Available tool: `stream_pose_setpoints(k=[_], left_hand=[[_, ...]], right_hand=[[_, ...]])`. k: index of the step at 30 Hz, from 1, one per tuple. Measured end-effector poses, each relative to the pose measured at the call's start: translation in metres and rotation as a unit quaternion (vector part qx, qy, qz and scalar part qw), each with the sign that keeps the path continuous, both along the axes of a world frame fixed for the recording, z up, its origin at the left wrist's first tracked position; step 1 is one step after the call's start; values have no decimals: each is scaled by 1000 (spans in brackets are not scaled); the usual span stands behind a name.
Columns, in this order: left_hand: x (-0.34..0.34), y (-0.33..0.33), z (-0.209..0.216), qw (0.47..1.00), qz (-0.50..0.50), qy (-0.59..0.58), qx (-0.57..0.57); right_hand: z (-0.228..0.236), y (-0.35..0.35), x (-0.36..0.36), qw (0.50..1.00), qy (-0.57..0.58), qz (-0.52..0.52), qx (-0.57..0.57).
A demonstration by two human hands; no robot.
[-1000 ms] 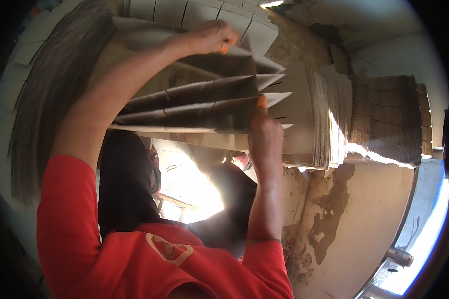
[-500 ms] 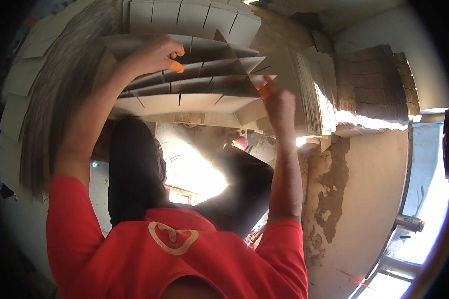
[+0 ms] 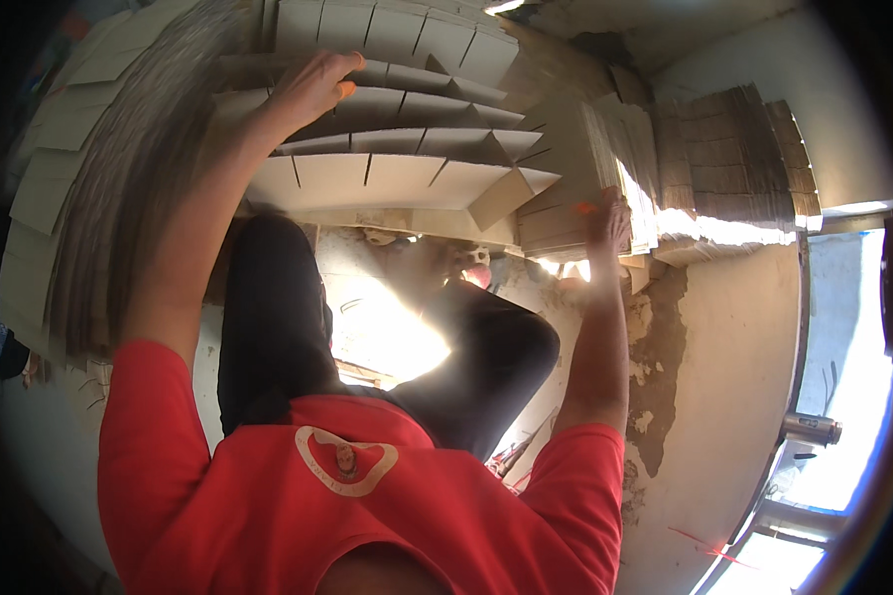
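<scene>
Several long slotted cardboard strips stand on edge in rows before me, like a box divider. My left hand is at their far left part, fingers curled at the upper edge of a far strip, thumb and finger on either side of it. Orange covers sit on its fingertips. A short cardboard cross piece stands tilted across the right ends of the rows. My right hand is at the near right edge of a stack of cardboard sheets. Blur hides whether its fingers grip a sheet.
More slotted cardboard is piled behind the rows. A tall bank of cardboard strips fills the left side. Brown cardboard bundles stand at the far right, above a peeling wall surface. My knees are bent just below the rows.
My right hand has left the right ends of the strips and moved right and nearer, to the sheet stack. My left hand has shifted slightly farther away. The cross piece now shows at the right ends.
</scene>
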State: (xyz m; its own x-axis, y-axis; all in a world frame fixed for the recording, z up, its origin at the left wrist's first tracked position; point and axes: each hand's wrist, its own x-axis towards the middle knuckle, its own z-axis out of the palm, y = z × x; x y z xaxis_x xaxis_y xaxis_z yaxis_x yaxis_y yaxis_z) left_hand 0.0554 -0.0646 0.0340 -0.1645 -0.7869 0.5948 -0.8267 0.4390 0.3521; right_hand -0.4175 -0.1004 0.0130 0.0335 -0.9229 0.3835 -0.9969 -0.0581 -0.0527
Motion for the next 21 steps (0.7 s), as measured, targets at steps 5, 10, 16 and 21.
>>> stream_pose_setpoints(k=[5, 10, 16, 21], left_hand=[[-36, 75, 37, 992, -20, 61, 109], [-57, 94, 27, 947, 66, -64, 308], [-41, 75, -6, 963, 11, -81, 258], [-47, 82, -2, 960, 13, -12, 280]], right_hand=[[28, 1, 0, 973, -223, -45, -32], [102, 31, 38, 886, -448, 87, -77], [154, 64, 94, 809, -524, 263, 35], [143, 71, 128, 862, -440, 236, 89]])
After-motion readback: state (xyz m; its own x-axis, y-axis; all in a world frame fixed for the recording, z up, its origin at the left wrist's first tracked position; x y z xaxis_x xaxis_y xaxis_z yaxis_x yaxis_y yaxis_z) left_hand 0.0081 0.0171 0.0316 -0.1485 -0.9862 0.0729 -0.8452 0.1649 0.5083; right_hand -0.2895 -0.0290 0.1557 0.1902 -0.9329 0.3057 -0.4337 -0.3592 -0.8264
